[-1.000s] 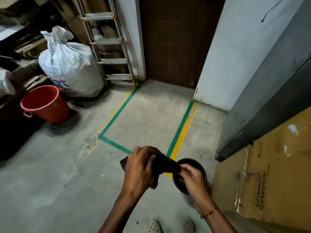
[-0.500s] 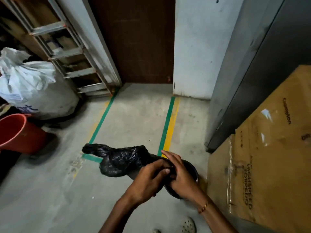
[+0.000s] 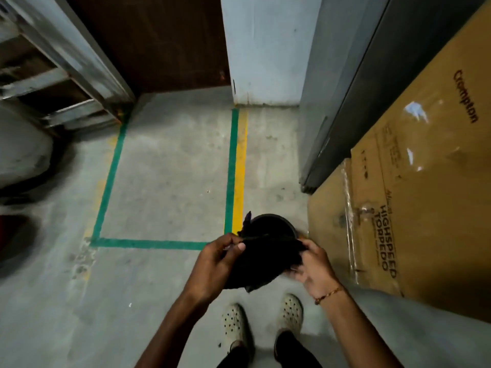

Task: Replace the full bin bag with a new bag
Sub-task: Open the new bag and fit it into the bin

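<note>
Gripping a black bin bag (image 3: 263,258), both hands, left (image 3: 215,264) and right (image 3: 313,266), hold it over the bin (image 3: 288,225).

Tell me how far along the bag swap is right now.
Nothing shows the full bag, so its removal cannot be confirmed. In hand: the left hand and right hand grip a crumpled black plastic bin bag above the small round black bin. Left: opening it and fitting it over the rim.

Left hand (image 3: 212,264) and right hand (image 3: 313,266) holding black bag (image 3: 263,256) over round bin (image 3: 287,224), cardboard box (image 3: 414,208) beside
</note>
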{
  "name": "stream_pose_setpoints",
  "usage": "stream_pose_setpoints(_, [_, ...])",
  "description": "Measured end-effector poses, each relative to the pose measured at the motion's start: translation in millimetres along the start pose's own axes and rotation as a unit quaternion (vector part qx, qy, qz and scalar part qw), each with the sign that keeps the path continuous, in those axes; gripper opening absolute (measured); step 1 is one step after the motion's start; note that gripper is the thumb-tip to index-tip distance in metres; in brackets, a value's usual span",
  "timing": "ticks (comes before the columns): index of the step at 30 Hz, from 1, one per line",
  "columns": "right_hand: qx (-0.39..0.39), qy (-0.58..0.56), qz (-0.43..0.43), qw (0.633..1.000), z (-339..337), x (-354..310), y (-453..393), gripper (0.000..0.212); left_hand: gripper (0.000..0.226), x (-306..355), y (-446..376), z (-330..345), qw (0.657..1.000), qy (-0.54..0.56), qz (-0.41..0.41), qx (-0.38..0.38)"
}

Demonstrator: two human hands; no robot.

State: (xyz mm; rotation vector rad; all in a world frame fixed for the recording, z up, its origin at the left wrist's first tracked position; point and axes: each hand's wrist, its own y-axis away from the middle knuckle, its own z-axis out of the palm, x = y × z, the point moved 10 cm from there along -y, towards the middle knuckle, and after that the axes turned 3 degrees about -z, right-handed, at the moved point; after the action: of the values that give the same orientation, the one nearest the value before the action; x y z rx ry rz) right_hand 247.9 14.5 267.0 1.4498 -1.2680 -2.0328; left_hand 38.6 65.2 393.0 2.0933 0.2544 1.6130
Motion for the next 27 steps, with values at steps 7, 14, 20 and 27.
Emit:
stream_pose_setpoints(7, [0.120, 0.001, -0.062, 0.991, -48.6, 8.6, -63.0, 0.028, 0.030, -107.8, -92.4, 20.8, 0.998, -0.029, -0.003, 0.051])
stream_pose_setpoints(14, [0.113, 0.086, -0.092, 0.986, -65.7, 66.7, -191.7, 0.026, 0.019, -226.0, -183.5, 65.4, 0.995, 0.010, 0.030, 0.094])
stream_pose_setpoints(20, [0.019, 0.071, -0.029, 0.997, -45.3, 150.6, -294.4, 0.037, 0.026, -323.5, -238.9, 71.3, 0.994, -0.015, 0.037, 0.098])
stream_pose_setpoints(27, [-0.340, 0.296, -0.077, 0.890, 51.1, 191.8, -284.1, 0.027, 0.018, -350.3, -283.7, 12.7, 0.979, -0.075, 0.059, 0.183])
